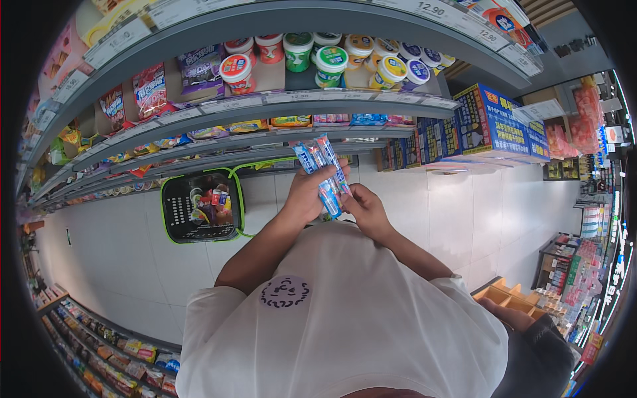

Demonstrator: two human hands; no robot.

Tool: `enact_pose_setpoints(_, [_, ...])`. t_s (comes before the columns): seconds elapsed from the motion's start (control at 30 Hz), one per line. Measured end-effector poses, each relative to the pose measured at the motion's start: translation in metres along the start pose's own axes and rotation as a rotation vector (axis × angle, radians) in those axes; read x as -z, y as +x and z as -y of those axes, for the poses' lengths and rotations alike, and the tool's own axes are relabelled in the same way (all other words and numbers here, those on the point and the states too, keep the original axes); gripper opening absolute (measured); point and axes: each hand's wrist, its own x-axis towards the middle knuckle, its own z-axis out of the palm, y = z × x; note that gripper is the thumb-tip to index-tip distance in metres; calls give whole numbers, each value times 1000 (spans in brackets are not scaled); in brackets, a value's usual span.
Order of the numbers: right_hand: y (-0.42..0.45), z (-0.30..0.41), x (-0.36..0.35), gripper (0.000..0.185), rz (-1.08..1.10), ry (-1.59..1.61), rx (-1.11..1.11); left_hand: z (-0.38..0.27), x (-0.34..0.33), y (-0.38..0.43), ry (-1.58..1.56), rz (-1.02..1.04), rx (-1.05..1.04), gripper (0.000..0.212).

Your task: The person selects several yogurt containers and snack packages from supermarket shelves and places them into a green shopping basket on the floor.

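Observation:
My left hand (307, 193) grips slim blue candy packs (316, 166) in shiny wrappers, with its thumb across them. Beside these, and partly overlapping, is a pack with pink at its lower end (345, 188). My right hand (367, 210) pinches the lower end of the bundle between thumb and bent fingers. Both hands are in front of the white T-shirt, below the shelf edges. How many packs are in the bundle cannot be told exactly.
A black shopping basket (174, 231) with a green rim stands on the tiled floor, holding several packaged goods. Shelves ahead carry candy tubs (332, 62) and bags (152, 92). Blue and yellow cartons (490, 122) are stacked at right. Another person's dark sleeve (540, 348) shows at lower right.

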Motion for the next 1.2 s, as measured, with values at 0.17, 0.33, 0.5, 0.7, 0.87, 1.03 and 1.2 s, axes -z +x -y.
enact_pose_setpoints(0.17, [-1, -3, 26, 20, 38, 47, 5, 19, -10, 10, 14, -33, -9, 34])
enact_pose_setpoints(0.33, [-1, -11, 48, 19, 81, 59, 14, 36, -21, 14, 51, -25, -29, 36])
enact_pose_setpoints(0.5, [-1, -23, 69, 20, 135, -35, -14, 52, -32, 17, 69, -50, -18, 37])
enact_pose_setpoints(0.7, [-6, -25, 85, 21, 195, 22, -43, 69, -40, 17, 71, 3, -25, 41])
enact_pose_setpoints(0.87, [-8, -35, 98, 22, 296, 72, -66, 78, -39, 13, -14, 84, -16, 65])
enact_pose_setpoints(1.03, [-10, -38, 101, 24, 334, 52, -37, 87, -35, 4, -80, 184, -109, 63])
enact_pose_setpoints(1.2, [-14, -29, 94, 25, 249, 92, 39, 93, -25, 0, 12, -130, -214, 47])
